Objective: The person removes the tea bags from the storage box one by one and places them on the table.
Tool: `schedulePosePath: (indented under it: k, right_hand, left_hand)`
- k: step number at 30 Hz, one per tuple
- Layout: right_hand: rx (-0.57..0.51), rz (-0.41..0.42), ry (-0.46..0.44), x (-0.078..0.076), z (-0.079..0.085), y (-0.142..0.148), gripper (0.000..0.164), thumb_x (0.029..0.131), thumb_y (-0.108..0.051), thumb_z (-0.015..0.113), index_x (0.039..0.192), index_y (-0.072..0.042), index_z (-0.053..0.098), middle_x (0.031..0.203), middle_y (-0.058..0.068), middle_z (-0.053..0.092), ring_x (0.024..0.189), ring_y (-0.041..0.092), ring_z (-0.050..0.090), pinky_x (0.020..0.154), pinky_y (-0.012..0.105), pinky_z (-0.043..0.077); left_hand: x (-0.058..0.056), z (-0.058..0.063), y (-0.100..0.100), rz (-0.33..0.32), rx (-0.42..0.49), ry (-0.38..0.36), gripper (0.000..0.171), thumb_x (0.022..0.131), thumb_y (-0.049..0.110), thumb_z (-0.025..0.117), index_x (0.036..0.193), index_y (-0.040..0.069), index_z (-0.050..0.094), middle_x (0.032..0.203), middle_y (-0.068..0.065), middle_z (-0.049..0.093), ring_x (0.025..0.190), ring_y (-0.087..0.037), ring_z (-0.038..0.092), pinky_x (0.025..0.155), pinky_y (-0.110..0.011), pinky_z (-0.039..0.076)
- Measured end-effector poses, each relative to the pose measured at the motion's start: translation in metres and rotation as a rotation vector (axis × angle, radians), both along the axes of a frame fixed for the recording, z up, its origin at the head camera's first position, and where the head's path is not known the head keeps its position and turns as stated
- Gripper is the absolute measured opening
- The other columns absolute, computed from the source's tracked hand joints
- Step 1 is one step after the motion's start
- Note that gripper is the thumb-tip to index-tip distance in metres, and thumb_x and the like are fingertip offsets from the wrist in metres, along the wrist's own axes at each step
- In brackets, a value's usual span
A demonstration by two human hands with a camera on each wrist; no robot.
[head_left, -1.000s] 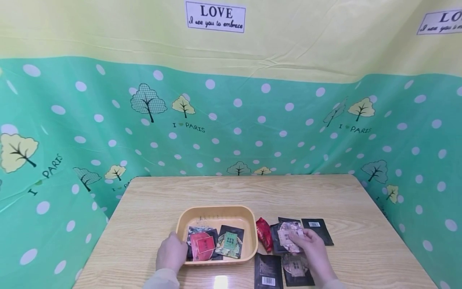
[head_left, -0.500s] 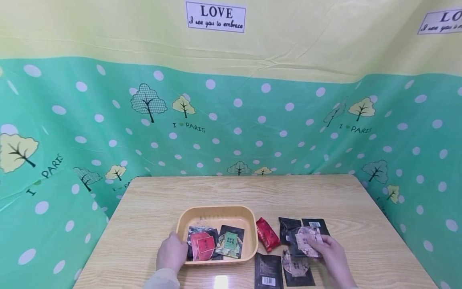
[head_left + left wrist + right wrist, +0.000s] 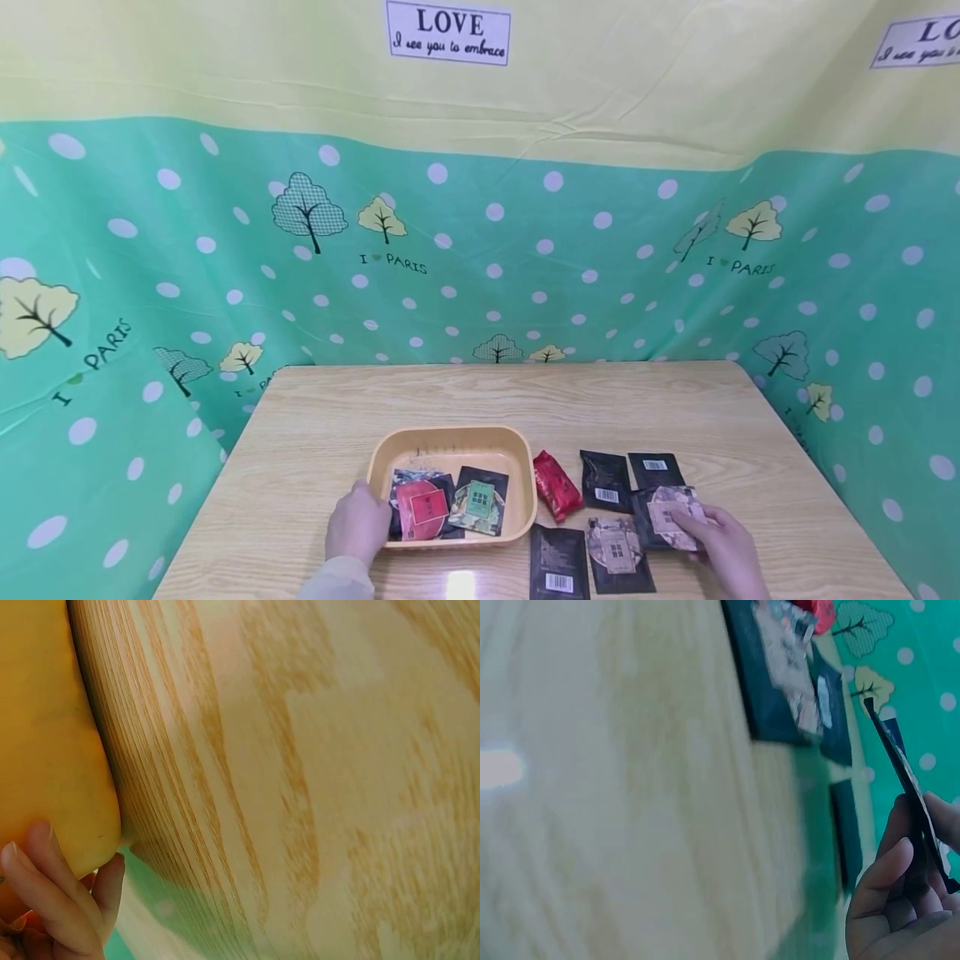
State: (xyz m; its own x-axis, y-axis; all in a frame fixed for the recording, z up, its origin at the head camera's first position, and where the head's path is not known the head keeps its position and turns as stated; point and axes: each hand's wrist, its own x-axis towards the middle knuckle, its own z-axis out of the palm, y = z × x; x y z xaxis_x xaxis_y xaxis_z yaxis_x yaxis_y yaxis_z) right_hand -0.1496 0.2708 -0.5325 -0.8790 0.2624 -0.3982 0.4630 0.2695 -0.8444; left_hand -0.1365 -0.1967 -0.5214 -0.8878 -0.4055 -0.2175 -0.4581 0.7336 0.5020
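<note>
Pinching a black packet with a round picture and pale pink label [image 3: 662, 518], the right hand [image 3: 726, 546] has its thumb and fingers clamped on the packet's right side. The packet is at the right of the group on the table; the right wrist view shows it edge-on and tilted, raised off the wood. From the head camera it overlaps the near edge of a barcoded packet [image 3: 657, 472]. A second barcoded packet [image 3: 606, 477] lies to the left of that one, and nearer the person lie a matching pink-labelled packet [image 3: 619, 557] and a large black packet [image 3: 558, 554]. A red packet [image 3: 557, 486] lies aslant just beside the tan tray [image 3: 450, 431]. At the tray's near left corner, the left hand [image 3: 358, 523] grips the wall, its fingers close together against the outside; its thumb cannot be made out. Inside the tray, a pinkish-red packet [image 3: 422, 510] lies over darker ones, with a green-labelled packet [image 3: 480, 504] to its right. Everything rests on a wood-grain table [image 3: 480, 392], backed by a green, white-dotted cloth [image 3: 480, 267] with trees and a yellow upper band.
</note>
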Motion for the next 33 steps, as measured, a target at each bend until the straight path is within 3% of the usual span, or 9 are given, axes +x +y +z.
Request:
schedulePosePath:
  k: [5, 12, 24, 29, 33]
  right_hand:
    - [0.078, 0.021, -0.055, 0.001, -0.007, 0.012, 0.083, 0.076, -0.049, 0.069, 0.126, 0.011, 0.041, 0.081, -0.003, 0.063, 0.068, 0.012, 0.056, 0.056, 0.027, 0.048]
    - [0.063, 0.009, -0.112, 0.001, -0.016, 0.019, 0.094, 0.07, -0.054, 0.072, 0.126, 0.014, 0.038, 0.081, 0.001, 0.062, 0.069, 0.014, 0.056, 0.055, 0.03, 0.049]
    - [0.157, 0.02, -0.071, 0.006, -0.023, 0.015, 0.073, 0.069, -0.041, 0.076, 0.108, 0.014, 0.047, 0.069, 0.003, 0.054, 0.048, 0.016, 0.054, 0.045, 0.03, 0.047]
    - [0.204, 0.024, -0.132, 0.005, -0.022, 0.012, 0.074, 0.071, -0.043, 0.074, 0.11, 0.012, 0.045, 0.071, 0.007, 0.054, 0.053, 0.017, 0.054, 0.048, 0.032, 0.047]
    - [0.301, 0.071, -0.172, 0.004, -0.019, 0.011, 0.081, 0.071, -0.052, 0.072, 0.111, 0.013, 0.045, 0.078, 0.013, 0.056, 0.068, 0.022, 0.053, 0.055, 0.031, 0.045]
  left_hand:
    - [0.0, 0.0, 0.0, -0.001, -0.002, 0.0, 0.042, 0.083, 0.01, 0.05, 0.117, -0.016, 0.046, 0.096, -0.033, 0.06, 0.083, -0.042, 0.062, 0.07, -0.052, 0.05]
    - [0.0, 0.0, -0.001, -0.002, 0.004, -0.008, 0.042, 0.084, 0.01, 0.049, 0.117, -0.015, 0.046, 0.097, -0.034, 0.059, 0.084, -0.043, 0.062, 0.07, -0.052, 0.051]
    - [0.0, 0.0, -0.001, -0.002, 0.01, -0.006, 0.038, 0.085, 0.01, 0.048, 0.114, -0.014, 0.048, 0.095, -0.032, 0.06, 0.082, -0.04, 0.062, 0.07, -0.051, 0.051]
    - [0.001, 0.0, -0.001, -0.009, 0.003, 0.013, 0.036, 0.084, 0.01, 0.049, 0.111, -0.014, 0.049, 0.091, -0.031, 0.061, 0.078, -0.038, 0.063, 0.067, -0.05, 0.051]
    - [0.001, -0.001, -0.001, -0.013, 0.002, 0.023, 0.036, 0.084, 0.01, 0.049, 0.11, -0.014, 0.05, 0.09, -0.03, 0.061, 0.077, -0.038, 0.062, 0.066, -0.05, 0.051]
